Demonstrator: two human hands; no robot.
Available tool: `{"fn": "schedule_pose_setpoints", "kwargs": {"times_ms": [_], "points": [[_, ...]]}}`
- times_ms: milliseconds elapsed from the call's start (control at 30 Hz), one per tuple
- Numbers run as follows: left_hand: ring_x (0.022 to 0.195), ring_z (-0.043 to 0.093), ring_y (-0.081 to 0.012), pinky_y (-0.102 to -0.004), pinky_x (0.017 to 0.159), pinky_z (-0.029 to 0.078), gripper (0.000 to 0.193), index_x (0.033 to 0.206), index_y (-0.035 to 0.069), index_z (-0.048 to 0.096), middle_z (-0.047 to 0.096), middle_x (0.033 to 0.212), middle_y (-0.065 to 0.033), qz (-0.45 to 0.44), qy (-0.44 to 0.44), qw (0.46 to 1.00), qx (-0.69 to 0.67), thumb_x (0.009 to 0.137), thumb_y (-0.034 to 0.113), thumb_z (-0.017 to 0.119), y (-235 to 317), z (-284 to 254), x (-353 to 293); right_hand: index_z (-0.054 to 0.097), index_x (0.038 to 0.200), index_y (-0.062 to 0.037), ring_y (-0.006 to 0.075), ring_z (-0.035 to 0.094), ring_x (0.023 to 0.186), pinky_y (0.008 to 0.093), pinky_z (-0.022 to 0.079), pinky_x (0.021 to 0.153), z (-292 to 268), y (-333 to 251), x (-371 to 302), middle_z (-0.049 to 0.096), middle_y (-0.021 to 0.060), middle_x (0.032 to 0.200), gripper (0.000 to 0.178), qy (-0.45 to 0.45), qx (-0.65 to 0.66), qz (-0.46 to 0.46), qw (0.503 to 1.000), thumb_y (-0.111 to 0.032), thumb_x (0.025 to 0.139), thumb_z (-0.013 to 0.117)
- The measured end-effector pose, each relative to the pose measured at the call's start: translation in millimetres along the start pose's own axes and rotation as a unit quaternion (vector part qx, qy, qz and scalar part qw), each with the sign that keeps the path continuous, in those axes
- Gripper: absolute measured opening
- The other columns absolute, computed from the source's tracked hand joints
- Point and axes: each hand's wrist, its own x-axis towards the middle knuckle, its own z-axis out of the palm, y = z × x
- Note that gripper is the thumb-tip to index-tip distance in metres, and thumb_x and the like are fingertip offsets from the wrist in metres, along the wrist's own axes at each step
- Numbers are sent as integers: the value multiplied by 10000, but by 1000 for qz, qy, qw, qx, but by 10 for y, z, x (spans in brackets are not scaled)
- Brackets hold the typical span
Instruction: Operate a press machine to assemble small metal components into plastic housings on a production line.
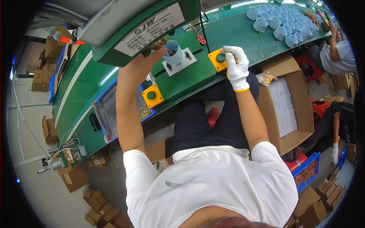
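Likely light and stiff, the blue cup (174,59) suits a wall grip — left hand (146,59) left of it, right hand (237,69) right, fingers bent, any hold unclear.

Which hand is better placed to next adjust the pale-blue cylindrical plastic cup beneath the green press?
Probably the bare left hand: it is beside the cup, while the white-gloved right hand is farther off, by the yellow button box.

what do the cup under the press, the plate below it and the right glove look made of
Cup: probably plastic, judging by its smooth, pale blue wall.

Plate: likely metal, flat and light grey, though paint could look similar.

Glove: knitted fabric, matte white, with visible ribbing.
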Motion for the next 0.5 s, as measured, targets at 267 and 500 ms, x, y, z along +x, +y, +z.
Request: {"fn": "schedule_pose_setpoints", "kwargs": {"times_ms": [267, 500], "points": [[743, 653, -186, -355, 742, 525, 393, 1106, 36, 872, 746, 841, -83, 39, -66, 988, 131, 895, 367, 866, -58, 145, 228, 797, 1096, 2, 278, 763, 1005, 382, 609, 921, -25, -19, 6, 790, 149, 1089, 152, -7, 9, 12, 1000, -44, 981, 708], [809, 690, -178, -312, 789, 541, 328, 1129, 28, 865, 770, 905, -102, -23, -112, 985, 129, 951, 302, 835, 18, 70, 214, 801, 1087, -7, 296, 753, 1025, 396, 601, 934, -7, -45, 24, 797, 140, 1074, 153, -12, -7, -12, 1000, -42, 963, 718]]}}
